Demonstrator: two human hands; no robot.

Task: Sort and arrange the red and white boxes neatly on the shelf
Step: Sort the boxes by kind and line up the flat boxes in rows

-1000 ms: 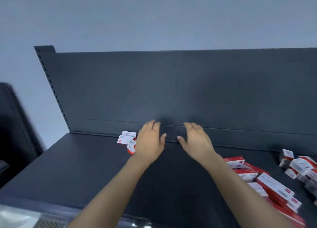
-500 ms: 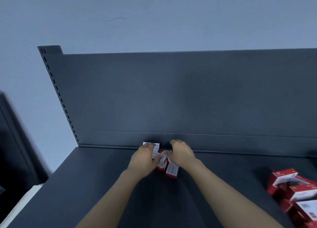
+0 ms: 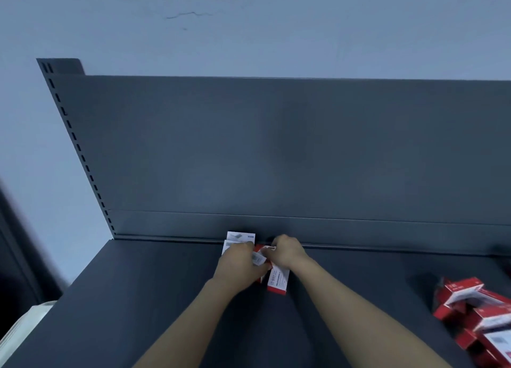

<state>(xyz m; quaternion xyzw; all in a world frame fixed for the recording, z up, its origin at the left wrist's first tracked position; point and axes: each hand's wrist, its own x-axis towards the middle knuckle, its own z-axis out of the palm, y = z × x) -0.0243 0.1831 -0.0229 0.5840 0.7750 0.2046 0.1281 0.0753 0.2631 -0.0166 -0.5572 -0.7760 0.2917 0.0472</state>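
Note:
A small cluster of red and white boxes lies at the back of the dark shelf (image 3: 138, 298), against its back panel. One box (image 3: 240, 237) shows its white face behind my left hand. Another box (image 3: 278, 282) lies flat under my right wrist, pointing toward me. My left hand (image 3: 240, 268) and my right hand (image 3: 286, 253) are both closed over the cluster, fingers meeting on a box (image 3: 259, 257) between them. A jumbled pile of red and white boxes (image 3: 475, 312) sits at the right edge of the shelf.
The tall dark back panel (image 3: 276, 146) rises behind the shelf, with a slotted upright (image 3: 77, 146) on its left. A pale object (image 3: 25, 329) lies lower left, beyond the shelf edge. A grey wall stands behind.
Both hands moved from hovering open over the shelf onto the small cluster of boxes and closed on it. The view shifted left, so the pile sits further right.

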